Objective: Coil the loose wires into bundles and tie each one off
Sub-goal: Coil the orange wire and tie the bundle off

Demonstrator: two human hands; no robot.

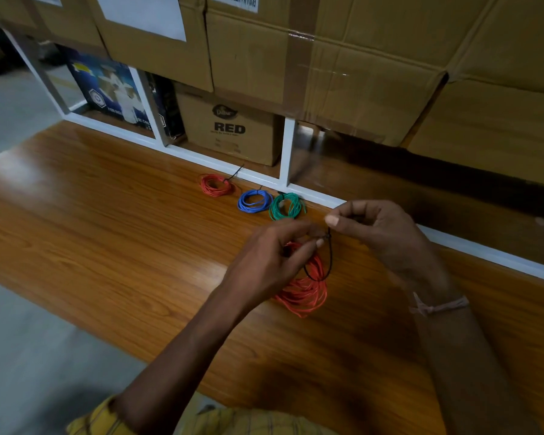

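Orange-red wire, coiled into a loose bundle [305, 290], lies on the wooden bench top [107, 215] directly below and between the two hands, its long axis running from the fingers back toward the person's body. A thin black tie [328, 262] loops around the far end of this coil, the end nearest the fingertips, and its two ends meet at a small knot or head just between the hands. The left hand [270, 259] has its fingers curled and pinches the tie at that meeting point, partly covering the upper part of the coil; the right hand [374, 227] is raised a little higher and just to the right, thumb and forefinger pinching what looks like the free tail of the tie, though the tail itself is too thin to make out clearly. The left hand is the nearer one to the coil; the right is clear of it. My reading is that the next move is a pull on the tail away from the left hand to cinch the loop, which is slack now. Beyond the fingertips lie three finished bundles: one red coil [217, 185], one blue coil [254, 201] and one green coil [285, 206], each with a dark tie. That makes four coils in all, one not yet tied off.
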